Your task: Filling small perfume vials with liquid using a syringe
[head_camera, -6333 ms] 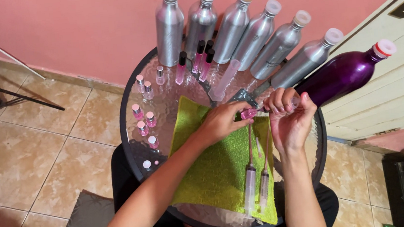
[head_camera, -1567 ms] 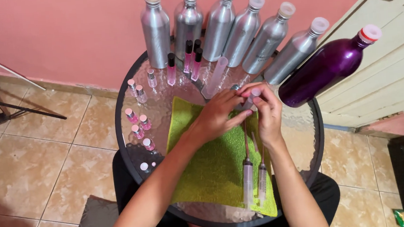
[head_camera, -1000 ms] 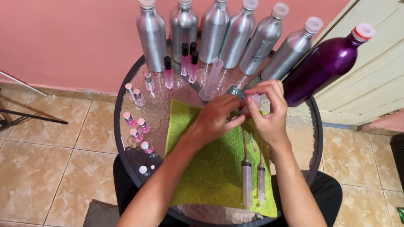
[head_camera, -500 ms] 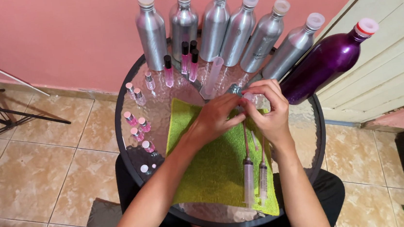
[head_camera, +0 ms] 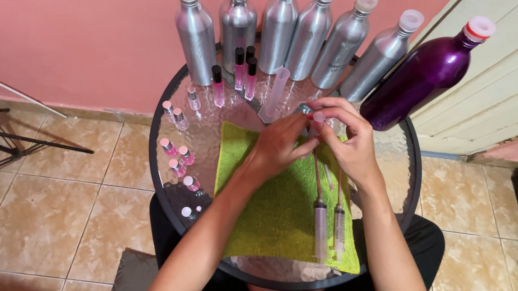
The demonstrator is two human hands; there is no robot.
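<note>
Glass, likely fragile and slick, the small vial [head_camera: 314, 117] sat pinched between left hand [head_camera: 281, 145] and right hand [head_camera: 347, 141] above the green towel [head_camera: 270, 207], best gripped around its body.

Green towel [head_camera: 277, 212], silver bottles [head_camera: 280, 25], purple bottle [head_camera: 416, 82].

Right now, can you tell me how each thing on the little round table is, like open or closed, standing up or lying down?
Silver bottles: six, upright, capped.
Purple bottle: capped, standing.
Tall pink vials: upright, black caps on.
Small pink vials: upright, capped.
Green towel: spread flat.
Syringes: two, lying on towel.
Left hand and right hand: pinching something small, hidden.
</note>
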